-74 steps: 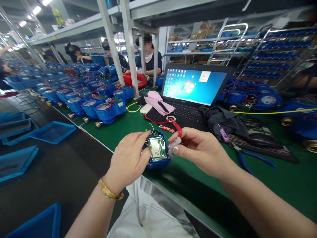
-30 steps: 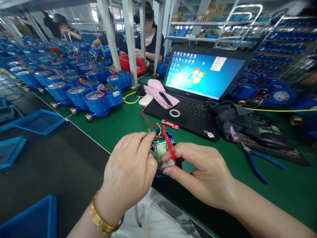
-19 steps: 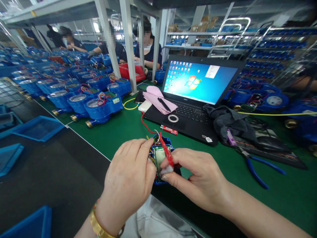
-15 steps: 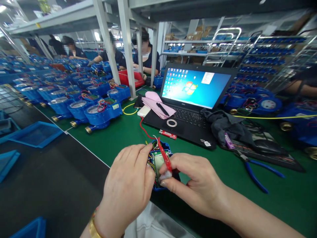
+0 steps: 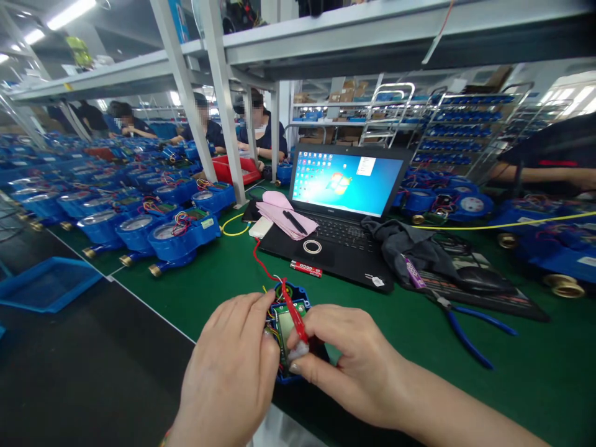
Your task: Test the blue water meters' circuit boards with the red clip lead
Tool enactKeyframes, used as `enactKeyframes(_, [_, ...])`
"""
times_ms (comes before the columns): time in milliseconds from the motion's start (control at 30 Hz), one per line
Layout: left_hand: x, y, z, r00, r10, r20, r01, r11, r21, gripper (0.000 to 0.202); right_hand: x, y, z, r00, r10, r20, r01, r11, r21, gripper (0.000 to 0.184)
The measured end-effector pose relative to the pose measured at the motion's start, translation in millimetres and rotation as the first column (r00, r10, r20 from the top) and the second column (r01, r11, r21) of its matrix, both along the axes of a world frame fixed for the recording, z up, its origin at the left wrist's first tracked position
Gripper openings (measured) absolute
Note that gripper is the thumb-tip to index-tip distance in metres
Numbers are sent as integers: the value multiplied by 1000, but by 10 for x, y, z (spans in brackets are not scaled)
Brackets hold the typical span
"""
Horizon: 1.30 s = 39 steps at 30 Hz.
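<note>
A small blue housing with a green circuit board, a pale screen and thin coloured wires sits at the bench's near edge. Along its left side my left hand is closed, the fingertips at the upper wires. My right hand pinches the whitish lower end of a red-wrapped wire probe, which slants over the board. Its upper tip touches or hovers at the wires; I cannot tell which. From there a red wire leads to a white box.
Behind the housing are a laptop, pink cloth and red battery. Blue-handled pliers and a dark cloth lie right. Blue meters line the left. Co-workers sit beyond the shelf posts.
The camera view has tilted up and shifted a little, so everything sits lower and slightly left. Both hands keep their hold on the housing and the probe.
</note>
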<state>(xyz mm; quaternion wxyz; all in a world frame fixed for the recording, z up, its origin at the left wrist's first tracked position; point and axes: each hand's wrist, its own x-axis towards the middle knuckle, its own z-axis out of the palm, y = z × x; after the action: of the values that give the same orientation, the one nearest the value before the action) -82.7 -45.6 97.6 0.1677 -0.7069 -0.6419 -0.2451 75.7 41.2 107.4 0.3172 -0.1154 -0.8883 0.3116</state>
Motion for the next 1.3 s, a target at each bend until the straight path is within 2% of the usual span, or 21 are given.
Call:
enactKeyframes(333, [7,23,19,1000,17,-2,-18,1000,-19,37,-6,-1,-14,1000,-24,0,24,999,-29,10])
enactKeyframes(500, [2,35,50,999,24,40,-22,998,-55,38,-4,25,21,999,-25,-31,16,964,-264,4])
enactKeyframes(567, [2,31,49,997,34,66,-28,996,-81,38,-1,29,25,998,-36,-51,19,955,-295,2])
enactKeyframes(1000, [5,28,42,994,39,107,-27,993,-113,39,26,44,17,999,-6,-51,-3,983,-185,7])
enactKeyframes(1300, [18,51,46,993,35,110,-25,996,-90,39,40,56,20,1000,12,-22,-15,991,-133,3])
